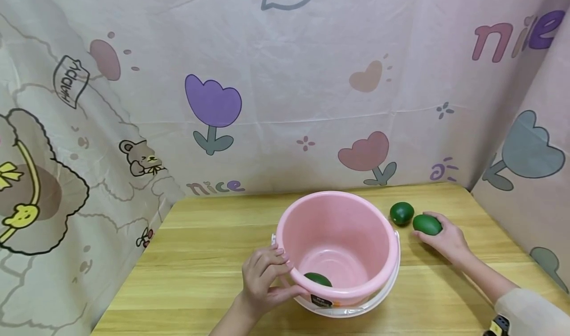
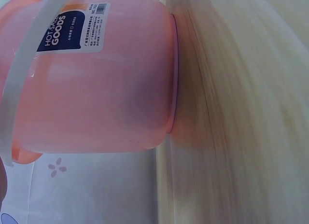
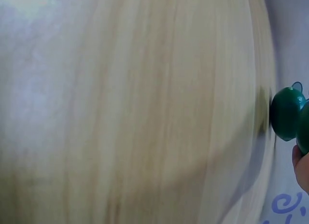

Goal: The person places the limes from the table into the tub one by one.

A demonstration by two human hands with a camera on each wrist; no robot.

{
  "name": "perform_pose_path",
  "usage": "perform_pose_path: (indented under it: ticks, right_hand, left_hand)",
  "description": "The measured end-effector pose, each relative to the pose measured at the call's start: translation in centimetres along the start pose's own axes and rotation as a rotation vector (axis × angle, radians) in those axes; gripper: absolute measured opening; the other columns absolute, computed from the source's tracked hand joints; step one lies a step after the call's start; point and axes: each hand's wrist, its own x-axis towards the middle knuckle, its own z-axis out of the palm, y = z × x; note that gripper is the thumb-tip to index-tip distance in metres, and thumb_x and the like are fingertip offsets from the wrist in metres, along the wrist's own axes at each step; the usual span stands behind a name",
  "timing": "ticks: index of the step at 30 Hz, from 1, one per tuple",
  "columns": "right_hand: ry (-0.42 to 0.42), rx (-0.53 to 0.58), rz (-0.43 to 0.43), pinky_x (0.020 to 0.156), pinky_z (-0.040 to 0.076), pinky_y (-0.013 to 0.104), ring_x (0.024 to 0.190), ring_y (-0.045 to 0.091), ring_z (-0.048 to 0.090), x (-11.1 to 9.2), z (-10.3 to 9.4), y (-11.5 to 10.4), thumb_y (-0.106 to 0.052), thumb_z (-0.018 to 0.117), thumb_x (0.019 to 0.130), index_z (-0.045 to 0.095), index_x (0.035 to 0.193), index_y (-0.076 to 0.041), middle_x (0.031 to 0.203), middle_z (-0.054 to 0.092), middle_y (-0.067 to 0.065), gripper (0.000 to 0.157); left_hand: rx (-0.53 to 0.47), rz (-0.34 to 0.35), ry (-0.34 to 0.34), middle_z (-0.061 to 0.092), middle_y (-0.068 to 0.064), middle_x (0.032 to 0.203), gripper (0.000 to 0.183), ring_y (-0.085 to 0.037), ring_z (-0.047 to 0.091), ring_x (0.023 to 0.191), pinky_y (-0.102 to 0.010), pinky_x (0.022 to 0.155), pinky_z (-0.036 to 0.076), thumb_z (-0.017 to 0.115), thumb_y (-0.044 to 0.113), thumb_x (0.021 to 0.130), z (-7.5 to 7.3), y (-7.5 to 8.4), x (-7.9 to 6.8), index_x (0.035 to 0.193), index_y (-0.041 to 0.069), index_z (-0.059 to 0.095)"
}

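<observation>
Holding a green fruit (image 1: 427, 225) in my right hand (image 1: 450, 241), just past two o'clock from the pink bucket (image 1: 334, 222), I grip its rim (image 1: 340, 292) at eight with my left hand (image 1: 264, 278); the label (image 2: 71, 32) reads "GOODS".

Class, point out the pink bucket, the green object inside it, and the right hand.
Pink bucket (image 1: 333, 223): head view, far inner wall.
Green object inside (image 1: 318, 279): head view, its visible upper part.
Right hand (image 1: 451, 243): head view, back of the hand.
</observation>
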Motion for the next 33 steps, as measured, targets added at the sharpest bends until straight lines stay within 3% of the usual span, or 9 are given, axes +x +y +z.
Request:
perform_pose_path:
  ticks: [11,25,33]
  right_hand:
    - [0.055,0.027,-0.048,0.062,0.043,0.026,0.089,0.040,0.055,-0.4,-0.4,-1.1,-0.028,0.077,0.077,0.048,0.129,0.002,0.108,0.055,0.035,0.067]
    - [0.007,0.061,-0.031,0.063,0.044,0.026,0.094,0.040,0.053,-0.9,-1.0,-2.8,-0.031,0.076,0.079,0.047,0.131,0.001,0.114,0.052,0.034,0.068]
    - [0.026,0.068,-0.046,0.065,0.043,0.027,0.093,0.040,0.053,-1.1,-0.6,-4.4,-0.028,0.077,0.077,0.049,0.128,0.000,0.113,0.055,0.034,0.065]
  left_hand:
    - [0.004,-0.006,0.005,0.060,-0.008,0.070,0.049,-0.021,0.058,0.067,-0.031,0.065,0.058,0.072,0.050,0.077,0.0,0.0,-0.1,0.066,0.004,0.057]
    - [0.003,-0.010,0.004,0.059,-0.007,0.070,0.050,-0.021,0.058,0.067,-0.031,0.066,0.058,0.072,0.050,0.077,0.1,0.0,-0.1,0.067,0.004,0.057]
    - [-0.002,-0.014,0.009,0.059,-0.008,0.069,0.050,-0.021,0.058,0.066,-0.031,0.065,0.058,0.072,0.050,0.077,0.1,0.0,0.0,0.067,0.003,0.058]
